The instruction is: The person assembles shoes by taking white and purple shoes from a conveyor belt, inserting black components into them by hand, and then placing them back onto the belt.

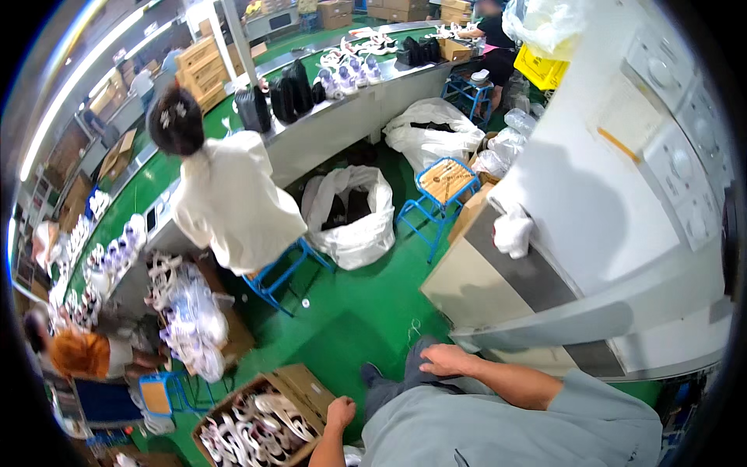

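Shoes lie piled inside the open carton; your left hand is just beside its right edge, your right hand on your trousers farther right, whether spread or curled I cannot tell; keep knuckles off that edge

The short-sleeved shirt is grey, the trousers dark.

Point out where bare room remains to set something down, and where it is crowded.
Mostly bare green floor lies between the occupied blue stool and the pale cabinet. Crowded: the shoe-filled carton by the left hand, and the bagged shoes left of that stool.
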Motion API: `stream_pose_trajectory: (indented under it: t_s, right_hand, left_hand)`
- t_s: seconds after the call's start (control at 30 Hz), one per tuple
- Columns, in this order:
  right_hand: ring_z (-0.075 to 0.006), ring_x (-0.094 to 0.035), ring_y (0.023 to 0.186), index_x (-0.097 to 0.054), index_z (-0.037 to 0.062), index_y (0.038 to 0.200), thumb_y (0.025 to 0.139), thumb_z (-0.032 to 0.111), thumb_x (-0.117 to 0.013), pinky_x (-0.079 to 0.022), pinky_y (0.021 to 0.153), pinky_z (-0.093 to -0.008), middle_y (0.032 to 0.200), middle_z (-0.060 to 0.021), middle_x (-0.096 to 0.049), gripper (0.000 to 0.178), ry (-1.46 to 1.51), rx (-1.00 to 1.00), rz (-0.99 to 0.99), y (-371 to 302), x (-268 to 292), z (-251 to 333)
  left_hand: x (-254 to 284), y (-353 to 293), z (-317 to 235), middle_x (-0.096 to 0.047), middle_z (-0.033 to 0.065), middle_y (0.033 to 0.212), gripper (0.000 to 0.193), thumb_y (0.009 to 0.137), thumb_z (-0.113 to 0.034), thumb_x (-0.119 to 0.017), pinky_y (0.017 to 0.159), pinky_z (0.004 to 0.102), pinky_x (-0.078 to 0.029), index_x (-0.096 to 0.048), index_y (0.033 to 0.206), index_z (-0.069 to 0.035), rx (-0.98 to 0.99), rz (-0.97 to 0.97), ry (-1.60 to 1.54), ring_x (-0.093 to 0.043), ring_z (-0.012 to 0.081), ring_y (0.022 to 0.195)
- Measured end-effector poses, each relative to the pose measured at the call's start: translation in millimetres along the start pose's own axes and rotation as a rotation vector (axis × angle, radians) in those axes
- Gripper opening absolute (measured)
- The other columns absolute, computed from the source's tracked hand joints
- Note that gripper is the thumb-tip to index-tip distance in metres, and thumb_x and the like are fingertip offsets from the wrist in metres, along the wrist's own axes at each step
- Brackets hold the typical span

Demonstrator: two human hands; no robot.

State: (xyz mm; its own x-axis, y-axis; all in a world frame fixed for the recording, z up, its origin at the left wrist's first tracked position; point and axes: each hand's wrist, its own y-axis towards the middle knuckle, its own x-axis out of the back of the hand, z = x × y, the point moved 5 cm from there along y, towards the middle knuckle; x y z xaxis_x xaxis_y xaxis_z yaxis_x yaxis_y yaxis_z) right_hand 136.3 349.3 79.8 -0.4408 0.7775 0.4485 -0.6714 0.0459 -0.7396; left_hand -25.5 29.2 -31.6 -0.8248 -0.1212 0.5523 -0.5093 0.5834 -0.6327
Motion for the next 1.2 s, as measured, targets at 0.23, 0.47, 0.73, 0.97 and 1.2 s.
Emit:
stream_pose_trajectory:
  t_s: [0.23,0.47,0.73,0.97,1.2]
  right_hand:
    - [-0.0407,-0.058,0.125,-0.067,0.0134,0.129,0.086,0.058,-0.068,-0.050,0.100,-0.0532,0.133,-0.0191,-0.063,0.062,-0.113,-0.272,-0.168,120,88,-28]
    - [-0.0341,-0.065,0.116,-0.072,0.0101,0.120,0.084,0.049,-0.068,-0.053,0.095,-0.0475,0.127,-0.0137,-0.068,0.053,0.064,-0.322,-0.036,216,199,0]
    - [-0.0255,-0.071,0.072,-0.078,0.0025,0.090,0.080,0.039,-0.075,-0.057,0.072,-0.0394,0.080,-0.0137,-0.074,0.038,0.453,-0.350,-0.563,263,319,-81]
    - [-0.0242,-0.066,0.065,-0.072,0.0000,0.082,0.086,0.028,-0.070,-0.052,0.056,-0.0408,0.073,-0.0115,-0.068,0.028,0.797,-0.630,-0.807,182,405,-157]
    - [-0.0196,-0.063,0.061,-0.070,0.0031,0.079,0.089,0.023,-0.070,-0.048,0.050,-0.0358,0.072,-0.0068,-0.067,0.022,1.214,-0.577,-0.702,184,395,-182]
  left_hand:
    - [110,87,17,-0.073,0.0196,0.108,0.033,0.083,-0.027,-0.060,0.094,0.0433,-0.053,-0.077,0.105,-0.008,0.195,-0.026,0.152,-0.069,0.0355,0.105]
    - [188,144,-91,-0.072,0.0191,0.111,0.038,0.090,-0.027,-0.059,0.093,0.0437,-0.053,-0.070,0.121,-0.008,0.060,0.131,0.083,-0.067,0.0385,0.107]
    - [314,283,-301,-0.070,0.0231,0.109,0.030,0.093,-0.024,-0.060,0.090,0.0478,-0.052,-0.067,0.116,-0.005,-0.432,-0.024,-0.012,-0.066,0.0406,0.103]
    - [371,377,-464,-0.069,0.0230,0.106,0.030,0.093,-0.024,-0.063,0.089,0.0488,-0.052,-0.067,0.114,-0.004,-0.647,0.161,0.020,-0.065,0.0409,0.103]
    - [374,447,-476,-0.069,0.0233,0.110,0.033,0.091,-0.025,-0.064,0.094,0.0487,-0.051,-0.069,0.117,-0.006,-0.606,0.123,0.088,-0.065,0.0407,0.106]
